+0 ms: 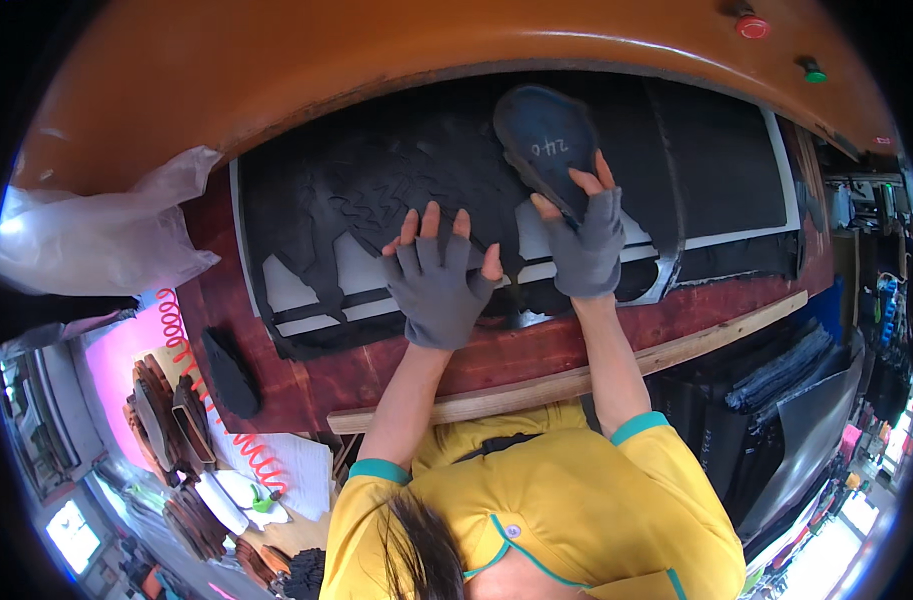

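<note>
A sole-shaped cutting die [548, 135], dark with a chalk-like mark on its face, lies on the black sheet material [722, 150]. My right hand [589, 240], in a grey fingerless glove, grips the die's narrow near end, thumb on one side and fingers on the other. My left hand [439, 285], gloved the same way, is spread over the near edge of the sheet, holding nothing. Around and beyond its fingers the sheet is cut into jagged strips. Between the strips a pale board [361, 272] shows through.
An orange-brown machine beam [377, 60] with a red button [753, 26] and a green button [815, 72] overhangs the far side. A wooden strip [567, 360] edges the dark red table [307, 385]. Left are a clear plastic bag [107, 215] and red coiled hose [222, 405]; right, stacked black sheets [737, 430].
</note>
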`<state>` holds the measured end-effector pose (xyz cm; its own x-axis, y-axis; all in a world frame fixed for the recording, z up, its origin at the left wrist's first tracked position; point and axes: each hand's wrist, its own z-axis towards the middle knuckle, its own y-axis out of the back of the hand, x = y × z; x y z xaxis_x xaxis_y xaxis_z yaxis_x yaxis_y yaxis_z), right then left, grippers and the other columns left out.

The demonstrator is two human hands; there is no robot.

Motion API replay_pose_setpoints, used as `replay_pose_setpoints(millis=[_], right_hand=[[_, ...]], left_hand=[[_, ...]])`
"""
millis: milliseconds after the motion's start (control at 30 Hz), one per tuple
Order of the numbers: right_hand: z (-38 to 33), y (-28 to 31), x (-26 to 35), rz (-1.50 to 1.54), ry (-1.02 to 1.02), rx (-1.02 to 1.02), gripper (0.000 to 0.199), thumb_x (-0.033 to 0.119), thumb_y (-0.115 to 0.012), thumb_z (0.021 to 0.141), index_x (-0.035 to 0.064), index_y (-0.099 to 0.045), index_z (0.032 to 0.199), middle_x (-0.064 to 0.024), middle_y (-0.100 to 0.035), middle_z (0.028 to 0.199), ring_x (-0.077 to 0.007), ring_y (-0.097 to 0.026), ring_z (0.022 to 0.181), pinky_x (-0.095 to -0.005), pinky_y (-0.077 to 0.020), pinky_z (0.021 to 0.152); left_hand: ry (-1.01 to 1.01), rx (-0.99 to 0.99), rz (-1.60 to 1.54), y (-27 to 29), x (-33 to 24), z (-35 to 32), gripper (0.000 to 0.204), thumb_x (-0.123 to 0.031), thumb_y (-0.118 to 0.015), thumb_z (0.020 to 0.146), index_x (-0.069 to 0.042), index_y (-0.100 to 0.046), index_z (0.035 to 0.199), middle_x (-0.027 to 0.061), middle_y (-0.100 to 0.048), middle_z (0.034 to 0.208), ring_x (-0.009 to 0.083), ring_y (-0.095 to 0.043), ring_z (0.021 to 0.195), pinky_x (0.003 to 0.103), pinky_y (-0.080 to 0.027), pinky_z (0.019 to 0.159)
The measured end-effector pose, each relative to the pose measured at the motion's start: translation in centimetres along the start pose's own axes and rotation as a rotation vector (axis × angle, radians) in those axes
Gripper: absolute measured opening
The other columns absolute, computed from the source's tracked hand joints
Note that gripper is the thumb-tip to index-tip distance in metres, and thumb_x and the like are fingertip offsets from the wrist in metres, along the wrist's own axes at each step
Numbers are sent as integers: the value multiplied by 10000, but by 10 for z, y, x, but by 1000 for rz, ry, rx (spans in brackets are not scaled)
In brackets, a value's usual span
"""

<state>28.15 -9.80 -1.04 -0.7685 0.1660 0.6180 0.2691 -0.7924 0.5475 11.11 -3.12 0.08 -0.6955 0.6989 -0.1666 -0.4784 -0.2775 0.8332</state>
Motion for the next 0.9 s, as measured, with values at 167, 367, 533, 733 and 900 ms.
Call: replay_pose_setpoints(millis=[167,367,533,733,900], right_hand=[[41,-31,-9,63,45,-54,769,188,-849,716,32,-431,1343,-254,-485,1365,-409,-529,1186,-490,-423,996],[105,-19,19,-99,177,-286,1010,490,-790,763,-45,-286,1455,-270,-337,1463,-440,-334,1346,-591,-241,1087],[204,-19,57,-136,498,-482,939,588,-652,843,-16,-297,1468,-288,-308,1471,-459,-305,1369,-642,-201,1102],[190,-21,38,1,531,-370,899,625,-646,833,23,-360,1436,-253,-335,1472,-442,-371,1343,-649,-178,1095],[75,6,-10,36,355,144,739,380,-754,814,29,-420,1371,-237,-408,1425,-436,-422,1277,-562,-293,1075]], left_hand=[[-57,-87,53,-21,12,42,427,-444,-660,842,-154,-670,1156,111,-585,1277,343,-512,1224,531,-375,990],[16,-116,-79,-5,4,53,427,-314,-684,854,-89,-588,1204,153,-528,1336,378,-490,1230,556,-325,1046],[-20,147,-187,3,-24,-3,387,-224,-691,852,-60,-579,1185,175,-548,1284,395,-509,1172,513,-390,972],[2,136,-175,-27,-15,1,335,-220,-684,843,-67,-595,1127,167,-592,1115,364,-563,911,476,-447,813],[15,133,-148,-39,-12,10,247,-202,-665,833,-75,-605,1036,136,-588,935,340,-566,811,459,-447,728]])
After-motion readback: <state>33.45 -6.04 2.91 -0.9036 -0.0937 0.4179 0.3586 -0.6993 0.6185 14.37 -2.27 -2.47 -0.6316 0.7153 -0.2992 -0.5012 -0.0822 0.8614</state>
